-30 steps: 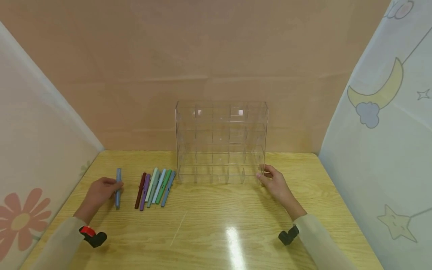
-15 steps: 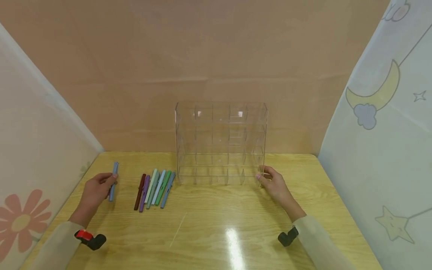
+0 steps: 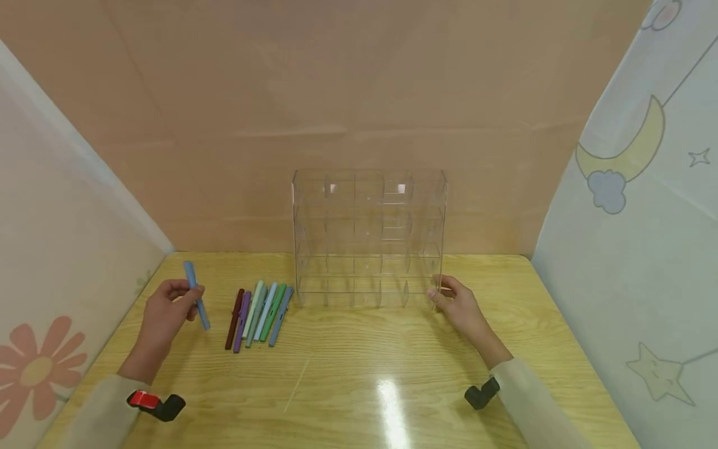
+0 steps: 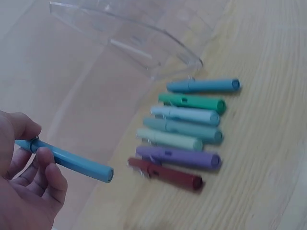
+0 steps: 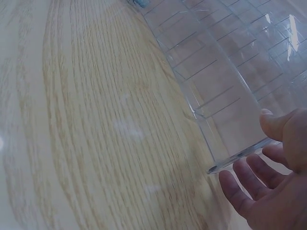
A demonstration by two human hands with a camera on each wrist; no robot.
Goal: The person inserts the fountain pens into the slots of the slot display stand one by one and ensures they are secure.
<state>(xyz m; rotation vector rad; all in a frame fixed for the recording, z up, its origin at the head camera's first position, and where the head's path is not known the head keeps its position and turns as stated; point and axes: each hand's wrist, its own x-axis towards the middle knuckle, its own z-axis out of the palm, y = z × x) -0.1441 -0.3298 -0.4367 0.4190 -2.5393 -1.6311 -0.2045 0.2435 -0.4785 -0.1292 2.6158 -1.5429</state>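
Note:
A blue pen (image 3: 202, 313) is pinched between the thumb and fingers of my left hand (image 3: 159, 315), raised left of the other pens; in the left wrist view its end points right. Beside it several capped pens lie in a row on the table, among them a dark red pen (image 4: 165, 173), a purple pen (image 4: 180, 156), a green pen (image 4: 194, 101) and another blue pen (image 4: 206, 85). My right hand (image 3: 461, 307) holds the lower right side of a clear compartment organizer (image 3: 367, 255), thumb in front and fingers along the outer side.
The organizer stands upright on the wooden table (image 3: 336, 386), near the orange-brown back cloth (image 3: 359, 87). Patterned cloths hang at the left (image 3: 50, 206) and right (image 3: 628, 262). A strip of glare lies on the table's front.
My left hand has lifted the blue pen off the table and tilted it, its top now leaning left. The right hand stays at the organizer's side.

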